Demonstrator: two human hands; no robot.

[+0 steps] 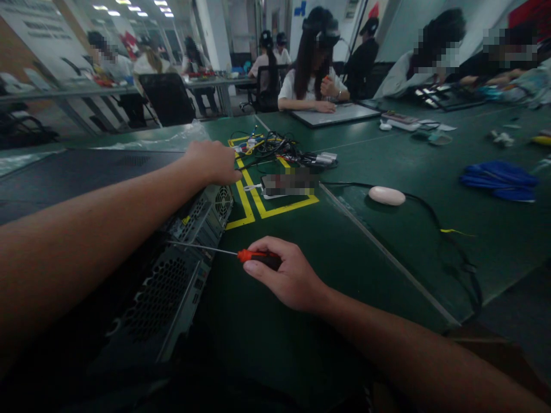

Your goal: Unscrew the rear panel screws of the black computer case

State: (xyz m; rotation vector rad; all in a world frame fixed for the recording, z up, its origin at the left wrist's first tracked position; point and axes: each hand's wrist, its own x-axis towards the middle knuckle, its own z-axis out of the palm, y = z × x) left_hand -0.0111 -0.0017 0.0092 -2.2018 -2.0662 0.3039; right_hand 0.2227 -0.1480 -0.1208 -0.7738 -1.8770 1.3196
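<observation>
Evidently, our right hand curls closed round the probably light, stiff screwdriver near six o'clock, best held by its handle, while our left hand, its grip unclear, reaches over the likely heavy, rigid computer case at nine o'clock.

**Lit overhead, furnished below**

Lit by ceiling panels far beyond the right fingers, leftward. Bounded there by a lettered white wall and pale pillar. Furnished beyond the fingers with a long table and black chair, below with a green tabletop.
</observation>
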